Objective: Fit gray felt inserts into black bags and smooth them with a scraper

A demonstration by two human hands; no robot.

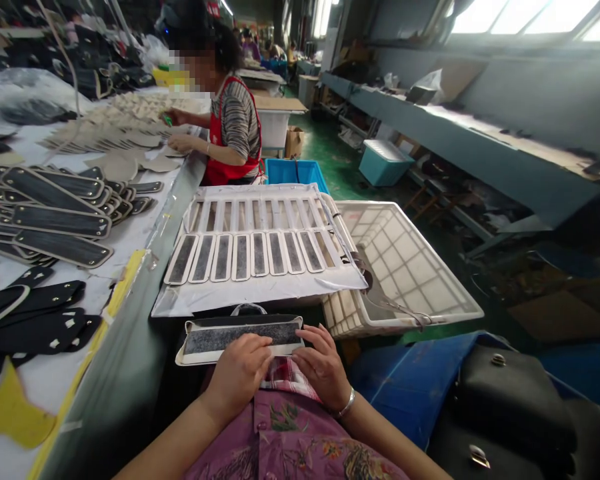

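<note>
In front of my lap lies a white-edged bag piece point(211, 361) with a black back and a small handle loop point(249, 309) at its far side. A dark grey felt strip point(213, 339) covers its middle. My left hand point(244, 367) is closed over the near edge, fingertips pressing on the strip. At the right end my right hand point(326, 368) grips the piece between thumb and forefinger, its other fingers spread. Just beyond is a white board point(260, 290) bearing a row of several grey strips with pale borders point(221, 257). The piece's underside is hidden.
A white plastic crate point(433, 287) stands right of the board. Dark straps point(63, 220) are piled on the left table point(150, 207). A co-worker in a red apron point(225, 133) handles beige pieces there. Black bags point(515, 393) and a blue sheet point(400, 380) lie at my right.
</note>
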